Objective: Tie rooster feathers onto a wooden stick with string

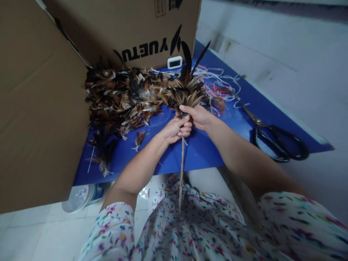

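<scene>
We have the left hand (176,129) wrapped round the stick (182,170), right hand (199,116) gripping the feather bundle (188,97) at its base, black-handled scissors (260,123) on the worktop (228,127).

Carton (108,21): stood beyond my grip.
White display (174,62): sat between carton and grip.
Tub (72,207): I saw it below, leftward.

1. One head-worn camera looked forward and down over the floral-print clothing (206,224).
2. It faced the blue tabletop (127,152) from close by, with the left hand (176,129) and right hand (199,116) near mid-frame.
</scene>
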Action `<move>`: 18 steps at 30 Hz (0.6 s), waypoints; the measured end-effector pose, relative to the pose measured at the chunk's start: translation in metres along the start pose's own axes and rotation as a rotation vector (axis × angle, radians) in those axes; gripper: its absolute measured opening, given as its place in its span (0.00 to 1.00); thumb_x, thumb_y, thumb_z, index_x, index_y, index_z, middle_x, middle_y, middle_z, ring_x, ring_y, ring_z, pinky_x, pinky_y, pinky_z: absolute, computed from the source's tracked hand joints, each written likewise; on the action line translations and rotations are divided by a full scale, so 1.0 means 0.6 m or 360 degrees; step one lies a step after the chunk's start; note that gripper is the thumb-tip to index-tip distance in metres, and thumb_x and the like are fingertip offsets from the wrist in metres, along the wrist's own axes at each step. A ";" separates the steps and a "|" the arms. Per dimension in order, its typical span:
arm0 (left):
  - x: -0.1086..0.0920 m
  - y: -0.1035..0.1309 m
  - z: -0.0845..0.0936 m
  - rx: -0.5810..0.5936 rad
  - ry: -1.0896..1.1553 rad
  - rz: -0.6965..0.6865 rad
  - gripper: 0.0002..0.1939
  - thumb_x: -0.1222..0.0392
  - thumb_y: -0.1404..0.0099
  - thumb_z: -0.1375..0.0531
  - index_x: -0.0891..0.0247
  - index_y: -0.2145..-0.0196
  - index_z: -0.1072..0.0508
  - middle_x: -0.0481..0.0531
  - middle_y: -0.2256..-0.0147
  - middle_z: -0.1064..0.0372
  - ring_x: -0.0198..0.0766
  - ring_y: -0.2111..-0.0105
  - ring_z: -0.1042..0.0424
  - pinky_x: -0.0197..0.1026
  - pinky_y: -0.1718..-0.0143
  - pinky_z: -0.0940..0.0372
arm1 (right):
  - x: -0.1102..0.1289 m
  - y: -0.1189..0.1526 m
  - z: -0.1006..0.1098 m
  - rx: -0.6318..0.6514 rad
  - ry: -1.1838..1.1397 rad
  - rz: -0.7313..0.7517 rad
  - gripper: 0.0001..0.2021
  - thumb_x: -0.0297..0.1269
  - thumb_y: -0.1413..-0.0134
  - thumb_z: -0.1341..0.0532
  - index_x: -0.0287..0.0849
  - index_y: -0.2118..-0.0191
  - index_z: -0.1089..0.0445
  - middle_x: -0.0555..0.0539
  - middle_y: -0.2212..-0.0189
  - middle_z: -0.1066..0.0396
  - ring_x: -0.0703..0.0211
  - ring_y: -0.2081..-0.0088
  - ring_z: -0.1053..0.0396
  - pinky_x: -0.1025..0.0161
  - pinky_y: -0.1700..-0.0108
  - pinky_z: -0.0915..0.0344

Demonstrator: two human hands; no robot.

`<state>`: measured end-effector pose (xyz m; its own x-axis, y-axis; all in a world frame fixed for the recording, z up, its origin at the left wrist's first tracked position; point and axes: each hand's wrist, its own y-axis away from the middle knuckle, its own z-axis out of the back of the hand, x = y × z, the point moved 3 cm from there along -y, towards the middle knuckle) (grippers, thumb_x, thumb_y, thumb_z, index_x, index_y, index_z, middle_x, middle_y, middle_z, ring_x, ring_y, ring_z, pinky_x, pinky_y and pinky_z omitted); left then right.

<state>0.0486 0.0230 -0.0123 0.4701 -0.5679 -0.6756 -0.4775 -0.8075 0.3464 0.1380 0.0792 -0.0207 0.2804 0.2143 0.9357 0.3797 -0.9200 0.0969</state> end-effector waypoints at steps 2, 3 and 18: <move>-0.002 -0.001 0.004 -0.0011 0.0035 -0.0009 0.14 0.65 0.28 0.48 0.64 0.73 0.42 0.41 0.79 0.50 0.21 0.86 0.52 0.24 0.86 0.58 | 0.004 0.000 0.001 -0.0017 0.0049 0.0052 0.21 0.50 0.68 0.24 0.41 0.74 0.29 0.48 0.75 0.26 0.60 0.70 0.29 0.62 0.63 0.29; -0.003 -0.002 0.007 -0.0020 0.0061 -0.0015 0.14 0.65 0.28 0.48 0.64 0.73 0.42 0.40 0.79 0.50 0.21 0.86 0.52 0.24 0.86 0.58 | 0.007 -0.001 0.003 -0.0014 0.0080 0.0087 0.21 0.51 0.68 0.25 0.42 0.73 0.29 0.48 0.74 0.26 0.58 0.68 0.28 0.60 0.62 0.28; -0.010 -0.017 0.025 -0.0142 0.0177 -0.0044 0.17 0.70 0.29 0.50 0.64 0.77 0.44 0.41 0.80 0.52 0.21 0.86 0.55 0.26 0.86 0.60 | 0.132 0.021 -0.102 -0.0405 0.1446 0.1407 0.07 0.29 0.46 0.42 0.40 0.64 0.26 0.47 0.66 0.24 0.59 0.65 0.27 0.59 0.58 0.31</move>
<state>0.0396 0.0368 -0.0212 0.5641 -0.5552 -0.6112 -0.3974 -0.8314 0.3884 0.1107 0.0646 0.0753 -0.3852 -0.7017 0.5994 0.1682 -0.6920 -0.7020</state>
